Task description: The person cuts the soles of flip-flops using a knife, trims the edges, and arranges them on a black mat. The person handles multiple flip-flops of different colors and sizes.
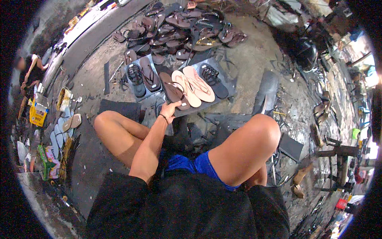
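Observation:
My left hand (169,111) is closed on the near left corner of a dark flat sheet (207,106), its thumb over the edge by the heel of a brown flip-flop (171,85). On that sheet, two pale peach flip-flops (201,85) lie beside the brown one. A black strappy sandal (214,81) rests to the right of them. Left of the sheet, a second board (145,95) bears another black strappy sandal (136,81) and a dark brown flip-flop (149,72). My right hand is out of sight; its black sleeve (270,207) ends beside my right thigh.
A heap of dark sandals (175,30) covers the floor ahead. Dark offcuts (292,146) lie around. At left are pale sole pieces (59,133), a yellow package (38,113) and a green box (48,161). Another person (35,69) is at far left; a wooden stool (338,151) stands right.

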`<action>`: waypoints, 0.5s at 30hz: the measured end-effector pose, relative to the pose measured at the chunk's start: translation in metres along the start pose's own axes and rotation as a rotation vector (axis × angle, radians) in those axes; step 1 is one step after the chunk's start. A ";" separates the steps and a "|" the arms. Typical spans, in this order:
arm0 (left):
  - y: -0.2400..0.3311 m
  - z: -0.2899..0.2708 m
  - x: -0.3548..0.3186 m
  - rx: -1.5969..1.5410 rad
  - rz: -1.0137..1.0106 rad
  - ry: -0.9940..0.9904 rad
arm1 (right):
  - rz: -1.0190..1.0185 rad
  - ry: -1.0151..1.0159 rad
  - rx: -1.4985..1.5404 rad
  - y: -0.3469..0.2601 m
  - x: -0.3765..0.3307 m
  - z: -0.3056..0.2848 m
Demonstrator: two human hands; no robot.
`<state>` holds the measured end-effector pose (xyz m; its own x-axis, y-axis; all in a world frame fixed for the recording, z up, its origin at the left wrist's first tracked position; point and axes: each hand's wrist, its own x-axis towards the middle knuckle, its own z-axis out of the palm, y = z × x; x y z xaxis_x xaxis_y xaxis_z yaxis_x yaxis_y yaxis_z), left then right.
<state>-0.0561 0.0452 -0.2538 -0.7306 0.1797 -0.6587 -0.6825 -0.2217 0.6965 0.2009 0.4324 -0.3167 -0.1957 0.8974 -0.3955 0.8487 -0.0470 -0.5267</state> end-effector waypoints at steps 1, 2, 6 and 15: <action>0.005 0.007 -0.001 -0.070 0.050 -0.069 | 0.035 -0.013 0.118 0.004 -0.003 -0.008; 0.011 0.016 -0.004 -0.140 0.097 -0.144 | 0.063 -0.014 0.252 0.004 -0.007 -0.019; 0.104 0.078 -0.069 -0.162 0.223 -0.548 | 0.127 -0.074 0.824 -0.011 -0.041 -0.086; 0.124 0.129 -0.047 -0.175 0.137 -0.803 | -0.447 0.019 1.058 -0.074 -0.219 -0.190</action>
<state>-0.1092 0.1327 -0.0997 -0.6449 0.7544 -0.1220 -0.6218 -0.4252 0.6577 0.2740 0.3228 -0.0486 -0.3602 0.9328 -0.0074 -0.1346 -0.0599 -0.9891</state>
